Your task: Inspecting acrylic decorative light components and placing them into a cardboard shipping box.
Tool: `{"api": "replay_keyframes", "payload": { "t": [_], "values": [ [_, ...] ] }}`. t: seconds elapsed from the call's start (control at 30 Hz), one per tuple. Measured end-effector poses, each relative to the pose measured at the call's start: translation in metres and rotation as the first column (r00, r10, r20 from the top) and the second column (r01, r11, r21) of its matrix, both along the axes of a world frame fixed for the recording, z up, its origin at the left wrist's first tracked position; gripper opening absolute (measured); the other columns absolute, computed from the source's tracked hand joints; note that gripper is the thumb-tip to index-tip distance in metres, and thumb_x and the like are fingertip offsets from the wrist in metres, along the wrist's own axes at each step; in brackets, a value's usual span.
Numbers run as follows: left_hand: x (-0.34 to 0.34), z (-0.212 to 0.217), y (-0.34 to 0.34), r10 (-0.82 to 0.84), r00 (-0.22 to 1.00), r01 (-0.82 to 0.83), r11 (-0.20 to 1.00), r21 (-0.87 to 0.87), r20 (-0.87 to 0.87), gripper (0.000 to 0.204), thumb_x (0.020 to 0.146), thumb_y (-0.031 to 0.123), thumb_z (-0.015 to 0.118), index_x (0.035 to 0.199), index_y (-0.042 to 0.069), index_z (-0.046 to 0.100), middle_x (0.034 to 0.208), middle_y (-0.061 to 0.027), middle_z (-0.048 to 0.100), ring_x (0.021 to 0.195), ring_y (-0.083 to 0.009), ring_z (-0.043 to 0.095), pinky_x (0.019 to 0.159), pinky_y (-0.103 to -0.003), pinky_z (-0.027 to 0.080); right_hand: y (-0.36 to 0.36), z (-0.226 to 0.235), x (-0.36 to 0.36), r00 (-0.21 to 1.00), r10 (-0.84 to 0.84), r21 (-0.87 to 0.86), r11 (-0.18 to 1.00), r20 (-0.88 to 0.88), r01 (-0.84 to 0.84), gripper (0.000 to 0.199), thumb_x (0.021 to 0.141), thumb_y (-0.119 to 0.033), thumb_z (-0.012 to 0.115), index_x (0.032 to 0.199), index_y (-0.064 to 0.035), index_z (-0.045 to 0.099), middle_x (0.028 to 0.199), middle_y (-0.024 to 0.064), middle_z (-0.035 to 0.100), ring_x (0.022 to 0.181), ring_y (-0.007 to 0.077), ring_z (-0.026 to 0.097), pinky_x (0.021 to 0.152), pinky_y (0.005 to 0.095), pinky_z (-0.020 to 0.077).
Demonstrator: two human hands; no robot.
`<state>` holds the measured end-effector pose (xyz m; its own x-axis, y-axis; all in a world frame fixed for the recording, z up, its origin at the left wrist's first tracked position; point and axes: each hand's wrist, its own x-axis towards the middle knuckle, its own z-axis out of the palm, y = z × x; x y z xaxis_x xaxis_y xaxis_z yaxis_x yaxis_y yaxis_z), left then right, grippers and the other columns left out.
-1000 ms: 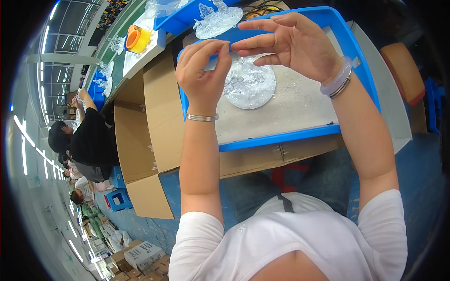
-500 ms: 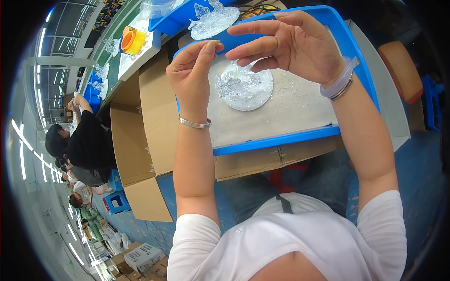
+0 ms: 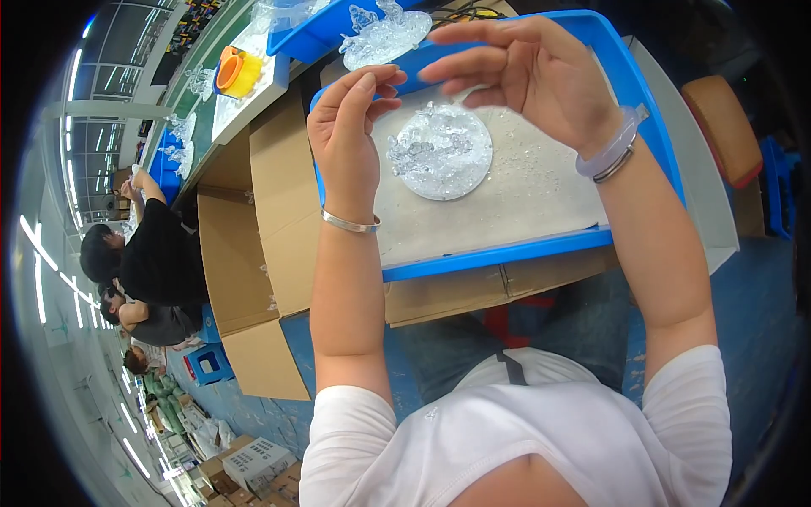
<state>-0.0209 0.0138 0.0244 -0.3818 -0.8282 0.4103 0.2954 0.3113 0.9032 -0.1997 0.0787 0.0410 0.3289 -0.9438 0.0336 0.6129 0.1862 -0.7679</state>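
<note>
Above the left part of a blue-rimmed tray point(image 3: 498, 258), my left hand point(image 3: 348, 135) is raised with thumb and fingers curled together. Anything between those fingertips is too small or hidden to make out. My right hand point(image 3: 541, 80) faces it across a small gap, fingers stretched and apart, slightly blurred, holding nothing visible. Below and between the hands, a round white disc point(image 3: 452, 182) covered with clear, glittering plastic pieces lies on the tray's pale floor. Another disc with clear upright shapes point(image 3: 384, 34) sits just beyond my left fingertips, at the tray's far rim.
Clear crumbs lie scattered on the tray floor. Cardboard flaps point(image 3: 283, 220) surround the tray's left side. A yellow-orange container point(image 3: 239, 72) stands on a white slab at the far left. A brown-topped seat point(image 3: 721, 127) is at the right. Other people point(image 3: 160, 258) work along the left.
My right hand has drawn slightly right and away from my left hand, and its fingers have shifted. My left fingers have curled in a little more. The disc in the tray stays put.
</note>
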Motion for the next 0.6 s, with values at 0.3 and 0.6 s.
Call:
{"api": "replay_keyframes", "payload": {
  "t": [0.3,0.6],
  "values": [
    [0.01,-0.009,-0.027,0.321,0.904,-0.296,0.947,-0.128,0.284,0.026,0.081,0.02,0.046,0.06,0.005,0.049,0.065,0.0,0.051,0.063,-0.0059,0.048,0.057,-0.018,0.039,-0.02,-0.048,0.012,0.516,-0.587,-0.485,0.809,-0.624,0.334,0.019,0.072,-0.007,0.041,0.082,-0.0047,0.057,0.08,0.0063,0.057,0.077,0.0113,0.052,0.073,0.0238,0.041],
    [0.017,-0.002,-0.011,0.021,0.747,0.275,0.9,-0.337,0.665,0.021,0.064,0.021,0.067,0.074,0.004,0.061,0.065,-0.003,0.055,0.056,-0.0067,0.046,0.058,-0.017,0.037,-0.027,-0.057,0.003,0.455,-0.549,-0.432,0.835,-0.701,0.341,0.018,0.072,-0.006,0.042,0.082,-0.0008,0.056,0.078,0.0074,0.057,0.076,0.0126,0.053,0.07,0.0234,0.0408]
  ]
}}
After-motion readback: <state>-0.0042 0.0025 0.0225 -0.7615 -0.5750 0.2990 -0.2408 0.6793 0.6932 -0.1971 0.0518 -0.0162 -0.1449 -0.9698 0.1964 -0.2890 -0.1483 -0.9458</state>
